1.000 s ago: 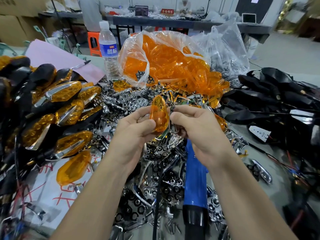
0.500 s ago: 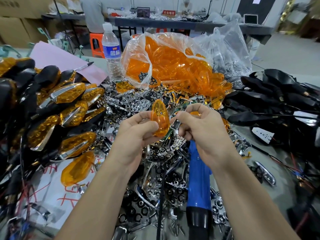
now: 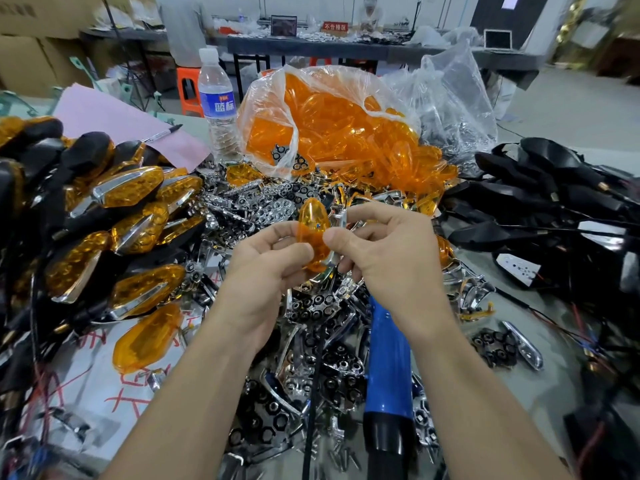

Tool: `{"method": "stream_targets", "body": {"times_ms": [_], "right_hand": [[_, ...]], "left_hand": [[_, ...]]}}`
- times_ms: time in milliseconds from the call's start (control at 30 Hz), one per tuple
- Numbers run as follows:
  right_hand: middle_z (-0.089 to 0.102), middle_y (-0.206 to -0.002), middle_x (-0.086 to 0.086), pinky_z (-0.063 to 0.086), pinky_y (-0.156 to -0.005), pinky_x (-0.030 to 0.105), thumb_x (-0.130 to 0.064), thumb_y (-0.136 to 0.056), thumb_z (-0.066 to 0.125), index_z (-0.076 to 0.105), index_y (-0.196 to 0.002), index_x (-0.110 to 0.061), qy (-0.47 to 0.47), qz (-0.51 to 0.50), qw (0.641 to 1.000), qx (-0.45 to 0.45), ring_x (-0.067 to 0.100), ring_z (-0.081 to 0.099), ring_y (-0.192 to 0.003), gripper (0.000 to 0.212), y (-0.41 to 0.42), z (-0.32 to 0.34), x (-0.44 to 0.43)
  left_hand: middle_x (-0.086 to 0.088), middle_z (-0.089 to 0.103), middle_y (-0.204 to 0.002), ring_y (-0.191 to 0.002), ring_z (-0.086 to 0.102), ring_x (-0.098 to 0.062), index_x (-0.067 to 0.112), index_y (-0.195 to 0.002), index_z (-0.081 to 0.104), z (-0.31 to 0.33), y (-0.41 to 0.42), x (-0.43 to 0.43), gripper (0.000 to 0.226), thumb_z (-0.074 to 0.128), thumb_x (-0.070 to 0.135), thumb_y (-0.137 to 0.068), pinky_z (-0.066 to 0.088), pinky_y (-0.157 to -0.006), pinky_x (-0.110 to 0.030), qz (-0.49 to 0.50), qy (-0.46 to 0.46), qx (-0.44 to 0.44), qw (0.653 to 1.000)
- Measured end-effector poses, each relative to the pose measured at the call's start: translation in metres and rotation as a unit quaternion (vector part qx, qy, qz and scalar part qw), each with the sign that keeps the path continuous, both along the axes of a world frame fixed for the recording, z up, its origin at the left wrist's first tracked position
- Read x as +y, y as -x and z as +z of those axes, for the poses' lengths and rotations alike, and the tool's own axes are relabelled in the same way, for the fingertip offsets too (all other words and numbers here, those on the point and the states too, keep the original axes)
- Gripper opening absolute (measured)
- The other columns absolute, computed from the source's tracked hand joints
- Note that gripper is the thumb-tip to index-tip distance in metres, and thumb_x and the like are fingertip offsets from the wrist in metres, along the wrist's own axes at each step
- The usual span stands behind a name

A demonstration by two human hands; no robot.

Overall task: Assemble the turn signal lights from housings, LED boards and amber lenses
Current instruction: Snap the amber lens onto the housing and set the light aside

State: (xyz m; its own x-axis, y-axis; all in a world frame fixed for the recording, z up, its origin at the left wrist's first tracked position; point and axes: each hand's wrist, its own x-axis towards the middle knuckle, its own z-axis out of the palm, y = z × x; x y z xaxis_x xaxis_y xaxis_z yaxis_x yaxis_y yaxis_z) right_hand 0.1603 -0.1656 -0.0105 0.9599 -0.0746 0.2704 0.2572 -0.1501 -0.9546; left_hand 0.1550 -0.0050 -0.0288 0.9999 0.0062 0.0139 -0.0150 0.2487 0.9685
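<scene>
The person's left hand [image 3: 266,268] and right hand [image 3: 384,258] are bare, showing plain knuckle folds and skin creases, and the right thumbnail [image 3: 333,239] is cut short and unpainted. The left forearm [image 3: 194,393] and right forearm [image 3: 467,393] are bare and smooth along their whole visible length, from the wrists down to the view's lower edge.

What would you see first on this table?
The big clear bag stuffed with bright orange lenses, at the back in the middle. In front of it, the left hand and right hand pinch one amber lens above a shiny chrome heap. Stacked finished lights fill the left side.
</scene>
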Motion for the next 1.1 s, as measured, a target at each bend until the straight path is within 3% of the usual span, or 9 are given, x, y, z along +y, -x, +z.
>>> {"method": "stream_targets", "body": {"times_ms": [167, 267, 367, 500, 600, 733, 900, 1033, 1100], "right_hand": [[0.069, -0.057, -0.006, 0.046, -0.046, 0.016, -0.023, -0.086, 0.084, 0.075, -0.109, -0.028, 0.069, -0.032, 0.995, -0.064, 0.007, 0.063, -0.045, 0.026, 0.001, -0.006, 0.007], [0.068, -0.057, 0.000, 0.045, -0.046, 0.017, -0.018, -0.089, 0.081, 0.077, -0.116, -0.026, 0.071, -0.021, 0.994, -0.076, 0.006, 0.059, -0.043, 0.029, 0.001, -0.009, 0.010], [0.065, -0.051, -0.004, 0.045, -0.049, 0.015, -0.019, -0.092, 0.078, 0.078, -0.119, -0.022, 0.082, -0.021, 0.993, -0.078, 0.004, 0.056, -0.042, 0.027, 0.000, -0.012, 0.012], [0.065, -0.051, 0.001, 0.053, -0.051, 0.027, -0.015, -0.095, 0.075, 0.079, -0.116, -0.017, 0.066, -0.025, 0.995, -0.069, 0.008, 0.056, -0.044, 0.022, 0.001, -0.012, 0.013], [0.066, -0.054, 0.005, 0.055, -0.053, 0.037, -0.012, -0.096, 0.073, 0.080, -0.114, -0.012, 0.051, -0.019, 0.997, -0.056, 0.012, 0.055, -0.046, 0.020, 0.001, -0.012, 0.015], [0.064, -0.053, -0.007, 0.055, -0.055, 0.038, -0.013, -0.097, 0.071, 0.080, -0.114, -0.012, 0.060, -0.029, 0.996, -0.052, 0.007, 0.055, -0.048, 0.019, 0.001, -0.017, 0.019], [0.061, -0.050, -0.021, 0.048, -0.055, 0.025, -0.015, -0.096, 0.073, 0.081, -0.112, -0.021, 0.077, -0.053, 0.994, -0.062, 0.002, 0.056, -0.048, 0.018, 0.000, -0.020, 0.020], [0.062, -0.049, -0.013, 0.047, -0.050, 0.023, -0.011, -0.094, 0.074, 0.082, -0.105, -0.017, 0.049, -0.059, 0.996, -0.048, 0.002, 0.053, -0.044, 0.015, -0.001, -0.021, 0.020], [0.064, -0.052, -0.006, 0.047, -0.048, 0.030, -0.012, -0.091, 0.078, 0.083, -0.106, -0.016, 0.025, -0.061, 0.997, -0.044, 0.006, 0.054, -0.045, 0.016, 0.000, -0.019, 0.020]], "left_hand": [[-0.006, 0.078, -0.088, -0.080, 0.074, -0.021, 0.009, -0.103, 0.072, 0.002, 0.001, -0.002, 0.023, 0.065, -0.008, -0.090, 0.063, -0.085, -0.045, 0.004, 0.000, 0.003, 1.000], [-0.008, 0.079, -0.093, -0.081, 0.075, -0.022, 0.012, -0.103, 0.073, 0.002, 0.001, -0.001, 0.023, 0.066, -0.006, -0.091, 0.064, -0.079, -0.040, 0.017, 0.009, 0.010, 1.000], [-0.010, 0.079, -0.093, -0.083, 0.075, -0.026, 0.012, -0.102, 0.074, 0.001, 0.001, 0.000, 0.023, 0.067, -0.006, -0.090, 0.063, -0.082, -0.044, 0.033, 0.006, 0.008, 0.999], [-0.004, 0.077, -0.077, -0.071, 0.074, -0.020, 0.016, -0.093, 0.077, 0.001, 0.001, 0.001, 0.030, 0.065, -0.011, -0.089, 0.064, -0.077, -0.038, 0.036, -0.020, -0.012, 0.999], [-0.006, 0.078, -0.076, -0.067, 0.074, -0.018, 0.024, -0.081, 0.083, 0.003, 0.001, 0.003, 0.043, 0.065, -0.014, -0.087, 0.064, -0.071, -0.031, 0.033, -0.031, -0.021, 0.999], [-0.010, 0.079, -0.077, -0.064, 0.073, -0.019, 0.024, -0.078, 0.084, 0.003, 0.001, 0.002, 0.046, 0.066, -0.017, -0.083, 0.060, -0.063, -0.025, 0.052, -0.037, -0.025, 0.998], [-0.010, 0.079, -0.078, -0.064, 0.073, -0.017, 0.022, -0.078, 0.084, 0.002, 0.001, -0.002, 0.043, 0.069, -0.018, -0.080, 0.058, -0.063, -0.022, 0.082, -0.038, -0.027, 0.996], [-0.009, 0.078, -0.074, -0.061, 0.071, -0.016, 0.025, -0.076, 0.085, 0.003, 0.003, -0.007, 0.049, 0.067, -0.020, -0.078, 0.056, -0.060, -0.021, 0.076, -0.023, -0.047, 0.996], [-0.007, 0.077, -0.070, -0.057, 0.069, -0.014, 0.026, -0.076, 0.085, 0.004, 0.004, -0.009, 0.050, 0.066, -0.020, -0.078, 0.054, -0.057, -0.020, 0.054, -0.018, -0.055, 0.997]]}}
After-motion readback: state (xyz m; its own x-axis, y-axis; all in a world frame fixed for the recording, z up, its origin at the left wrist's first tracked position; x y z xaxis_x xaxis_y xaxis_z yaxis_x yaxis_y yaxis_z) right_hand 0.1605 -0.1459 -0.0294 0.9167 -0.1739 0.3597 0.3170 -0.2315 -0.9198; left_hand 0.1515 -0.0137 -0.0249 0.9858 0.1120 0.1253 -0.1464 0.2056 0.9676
